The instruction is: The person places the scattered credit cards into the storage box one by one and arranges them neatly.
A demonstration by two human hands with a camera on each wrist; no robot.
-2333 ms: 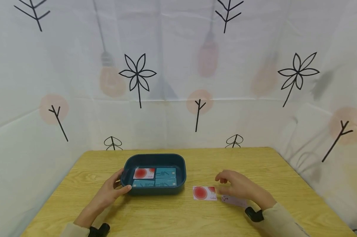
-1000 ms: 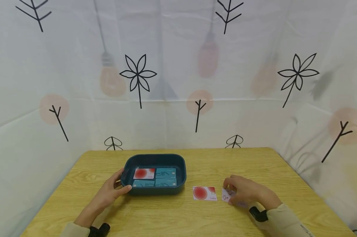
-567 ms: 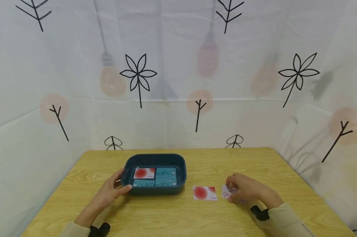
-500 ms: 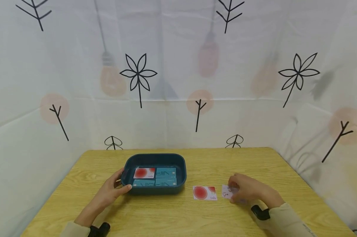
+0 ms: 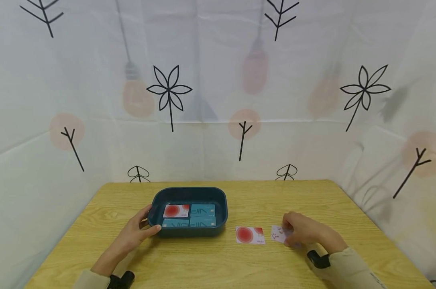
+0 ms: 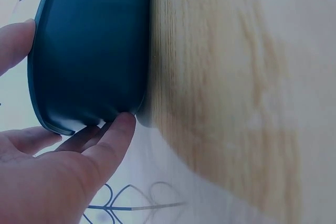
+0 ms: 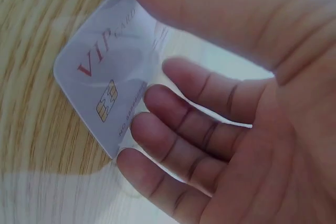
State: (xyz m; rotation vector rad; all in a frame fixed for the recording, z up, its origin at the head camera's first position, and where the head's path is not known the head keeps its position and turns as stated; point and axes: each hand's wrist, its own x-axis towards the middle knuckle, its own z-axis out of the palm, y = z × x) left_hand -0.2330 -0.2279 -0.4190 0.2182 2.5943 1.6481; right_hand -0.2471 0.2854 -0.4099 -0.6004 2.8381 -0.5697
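Observation:
A dark teal plastic tub point(image 5: 189, 232) stands on the table at the centre-left. My left hand point(image 5: 131, 235) holds its left end, thumb at the near corner; in the left wrist view the fingertips point(image 6: 123, 121) touch the tub's outer wall point(image 6: 94, 51). To the right, my right hand point(image 5: 306, 232) grips a pale VIP card point(image 5: 277, 233) lying on the table, thumb on the near edge and fingers at the far edge. The right wrist view shows the card's point(image 7: 115, 61) red lettering and chip print. My hand hides the card's right part in the head view.
Between the tub and my right hand lies a white card with a red circle point(image 5: 249, 235). Inside the tub are a similar red-circle card point(image 5: 176, 211) and several teal cards point(image 5: 202, 210). White patterned cloth point(image 5: 210, 152) surrounds the wooden table point(image 5: 189, 265).
My right hand has come down and to the right onto the pale card, which has shifted slightly away from me. My left hand and the tub have stayed in place.

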